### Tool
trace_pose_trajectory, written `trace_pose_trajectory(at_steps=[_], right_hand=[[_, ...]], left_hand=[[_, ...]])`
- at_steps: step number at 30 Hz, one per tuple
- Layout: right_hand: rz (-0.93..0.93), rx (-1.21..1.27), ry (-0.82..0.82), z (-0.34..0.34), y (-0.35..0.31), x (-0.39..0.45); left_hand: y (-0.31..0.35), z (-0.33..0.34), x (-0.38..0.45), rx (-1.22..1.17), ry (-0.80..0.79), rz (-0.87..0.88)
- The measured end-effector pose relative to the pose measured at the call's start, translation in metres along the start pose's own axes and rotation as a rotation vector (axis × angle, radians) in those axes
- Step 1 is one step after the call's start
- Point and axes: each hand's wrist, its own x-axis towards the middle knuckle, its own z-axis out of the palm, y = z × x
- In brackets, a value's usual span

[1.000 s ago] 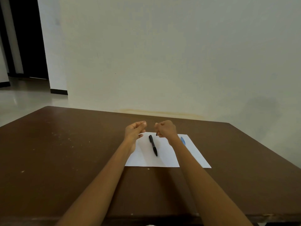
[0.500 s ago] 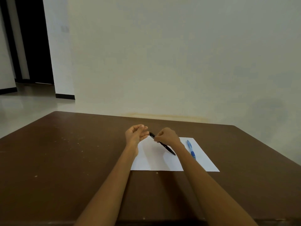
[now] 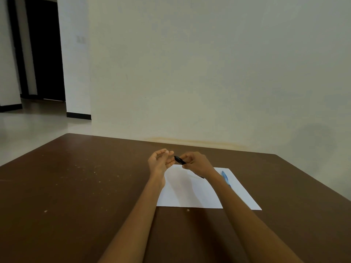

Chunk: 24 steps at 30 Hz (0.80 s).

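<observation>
A black pen [image 3: 179,160] is being pinched in the curled fingers of the right hand [image 3: 197,164], raised above the paper's [image 3: 186,194] far edge. The left hand [image 3: 159,162] is being held loosely curled and empty, with its fingertips just beside the pen's end. A blue pen [image 3: 225,177] is being left on the paper's right side. If the end is being tugged against so light a pinch, the black pen could be dropped onto the paper.

No text, label, brand, number or sign can be read anywhere. No writing can be made out on the white sheet of paper [image 3: 190,192] on the brown table [image 3: 76,186]. Any print on the black pen [image 3: 179,160] or the blue pen [image 3: 225,178] is too small to be told.
</observation>
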Motion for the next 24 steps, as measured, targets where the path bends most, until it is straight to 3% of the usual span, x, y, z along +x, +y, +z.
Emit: trace_pose_trajectory(at_steps=[24], right_hand=[[-0.015,0.007,0.003,0.0016,0.0059,0.0025]], left_hand=[[-0.0043,0.0029,-0.0021,0.282,-0.06,0.104]])
